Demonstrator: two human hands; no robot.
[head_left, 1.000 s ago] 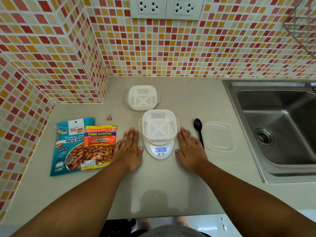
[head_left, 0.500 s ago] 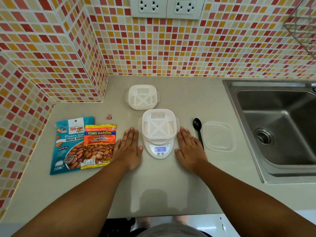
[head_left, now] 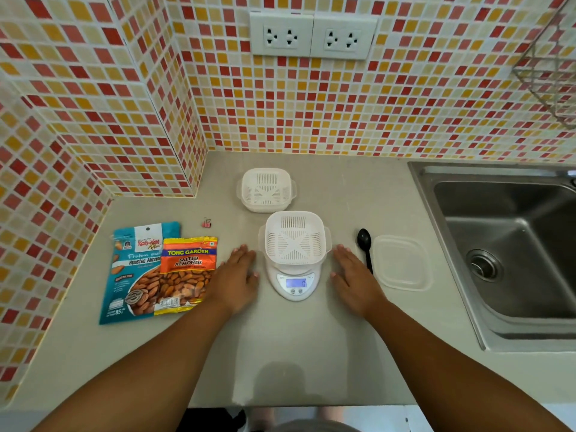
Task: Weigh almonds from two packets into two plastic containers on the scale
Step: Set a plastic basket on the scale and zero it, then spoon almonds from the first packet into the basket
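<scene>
Both arms are showing bare right up to the frame edge, no sleeves, and the left hand (head_left: 234,279) and right hand (head_left: 355,280) aren't wearing rings, watches or gloves.

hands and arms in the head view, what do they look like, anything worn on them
Both arms come in from the bottom edge bare, with no sleeve in view. The left hand and right hand wear no gloves, and no rings, watch or bracelets show. Fingernails look short and unpainted.
</scene>
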